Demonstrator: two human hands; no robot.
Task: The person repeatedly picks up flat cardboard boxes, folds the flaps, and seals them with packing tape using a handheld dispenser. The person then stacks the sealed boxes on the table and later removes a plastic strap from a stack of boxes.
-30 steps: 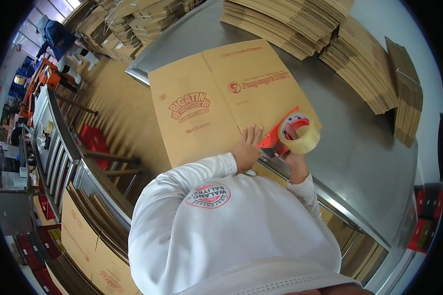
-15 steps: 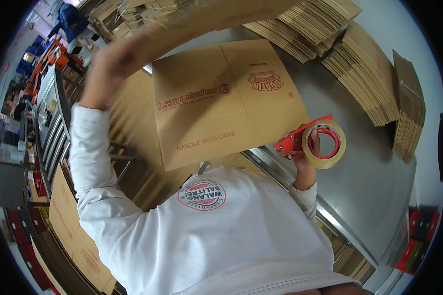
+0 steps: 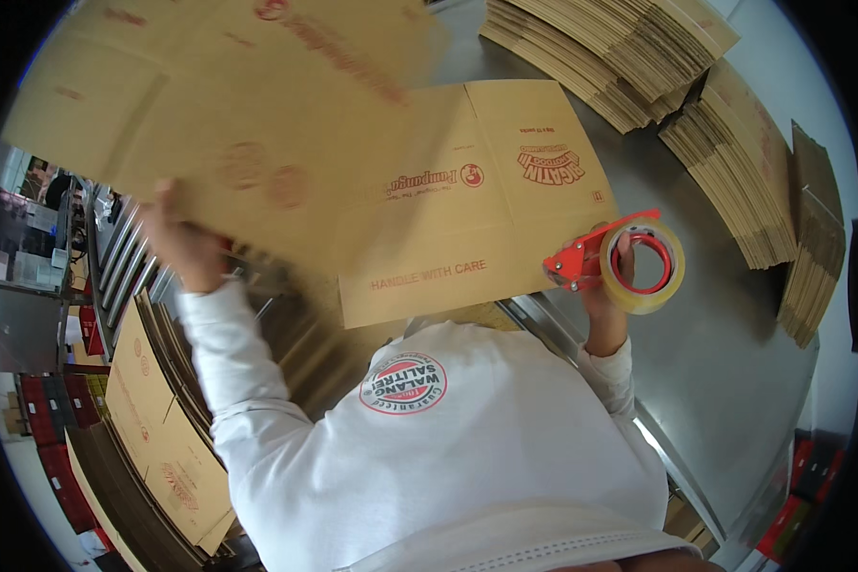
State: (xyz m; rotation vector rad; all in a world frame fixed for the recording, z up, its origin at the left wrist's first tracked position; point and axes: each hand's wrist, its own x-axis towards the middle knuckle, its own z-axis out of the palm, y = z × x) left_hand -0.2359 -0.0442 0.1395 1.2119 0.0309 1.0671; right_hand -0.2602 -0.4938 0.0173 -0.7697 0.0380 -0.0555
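Observation:
My left hand, motion-blurred, grips the lower edge of a flattened brown carton raised across the upper left. Beneath it, a second flattened carton with red print lies on the steel table, jutting past its near edge. My right hand is closed on a red tape dispenser fitted with a roll of clear tape, held at that carton's near right corner. The raised carton hides part of the lower one.
Stacks of flattened cartons stand along the table's back and right side. To my left are a roller conveyor and more upright cartons. Red and black crates sit at the far left, others at lower right.
My left hand has left the tabletop carton and swung up leftward with a carton, which now covers the view of the co-worker. Print on the lower carton faces differently. The dispenser has shifted right.

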